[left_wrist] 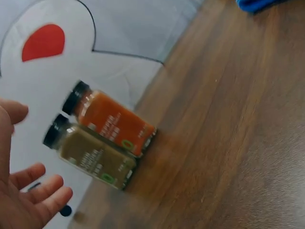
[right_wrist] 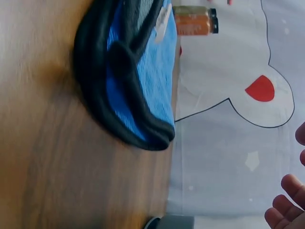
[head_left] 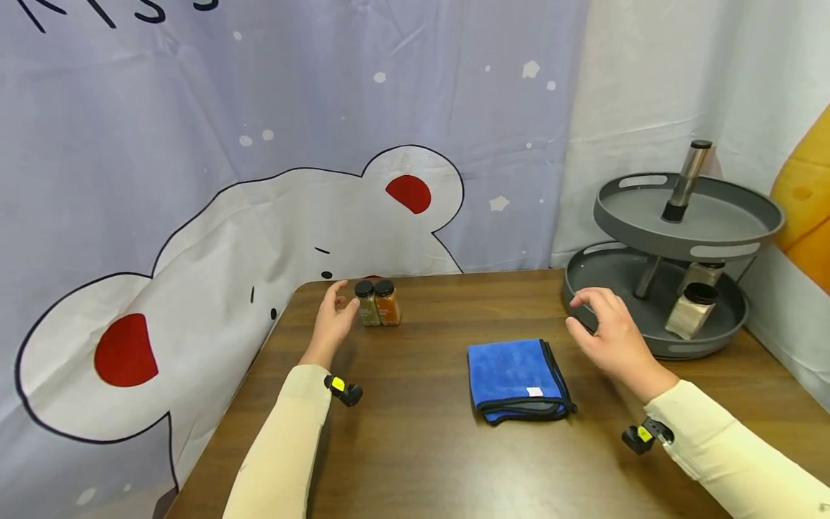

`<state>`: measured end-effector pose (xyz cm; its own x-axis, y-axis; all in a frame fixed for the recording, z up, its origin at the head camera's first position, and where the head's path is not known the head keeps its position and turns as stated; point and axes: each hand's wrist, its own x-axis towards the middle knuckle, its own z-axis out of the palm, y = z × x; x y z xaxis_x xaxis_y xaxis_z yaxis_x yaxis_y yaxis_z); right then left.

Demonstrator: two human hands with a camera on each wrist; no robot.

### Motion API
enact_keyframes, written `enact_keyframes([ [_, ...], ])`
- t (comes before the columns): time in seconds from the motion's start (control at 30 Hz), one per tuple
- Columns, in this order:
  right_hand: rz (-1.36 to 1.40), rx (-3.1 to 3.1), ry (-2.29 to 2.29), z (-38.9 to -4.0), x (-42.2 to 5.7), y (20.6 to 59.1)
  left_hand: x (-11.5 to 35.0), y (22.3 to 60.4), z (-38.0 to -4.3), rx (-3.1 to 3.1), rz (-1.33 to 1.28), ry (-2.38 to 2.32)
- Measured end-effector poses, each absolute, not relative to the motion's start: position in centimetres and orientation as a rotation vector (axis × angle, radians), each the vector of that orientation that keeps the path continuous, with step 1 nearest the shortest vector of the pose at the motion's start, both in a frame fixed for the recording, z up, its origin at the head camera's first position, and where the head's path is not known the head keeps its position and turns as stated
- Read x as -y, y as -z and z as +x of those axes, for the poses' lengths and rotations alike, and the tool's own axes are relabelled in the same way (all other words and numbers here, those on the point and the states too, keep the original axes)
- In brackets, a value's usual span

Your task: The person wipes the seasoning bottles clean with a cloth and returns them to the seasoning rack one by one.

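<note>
Two spice jars with black lids stand side by side at the back left of the table: an olive-green one (left_wrist: pixel 97 157) and an orange one (left_wrist: pixel 116 123). Just left of the green jar is my left hand (head_left: pixel 332 324), fingers spread and loosely bent, holding nothing. My right hand (head_left: pixel 612 339) hovers between a folded blue cloth (head_left: pixel 515 375) and a grey two-tier tray stand (head_left: pixel 687 245), its fingers bent and empty. The cloth has black edging and a small white tag. In the right wrist view, the fingertips (right_wrist: pixel 291 191) show at the right edge, away from the cloth.
On the stand's upper tier rises its central post (head_left: pixel 689 180) with a black cap. The lower tier holds a black-lidded jar (head_left: pixel 691 313) with pale contents and another jar (head_left: pixel 700 274) behind it. A printed curtain (head_left: pixel 519 108) hangs behind the wooden table (head_left: pixel 415 461).
</note>
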<state>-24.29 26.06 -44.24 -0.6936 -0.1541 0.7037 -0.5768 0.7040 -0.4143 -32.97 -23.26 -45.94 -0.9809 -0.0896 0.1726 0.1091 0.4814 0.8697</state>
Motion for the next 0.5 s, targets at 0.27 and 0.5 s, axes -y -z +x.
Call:
enact_keyframes([
  [0.27, 0.604, 2.337, -0.838, -24.0, -25.4, 45.1, 22.6, 46.3, -35.1, 2.576, -0.090, 1.517],
  [0.5, 0.676, 2.399, -0.814, -23.6, -24.9, 45.8, 22.1, 47.2, -35.9, 2.589, -0.171, 1.513],
])
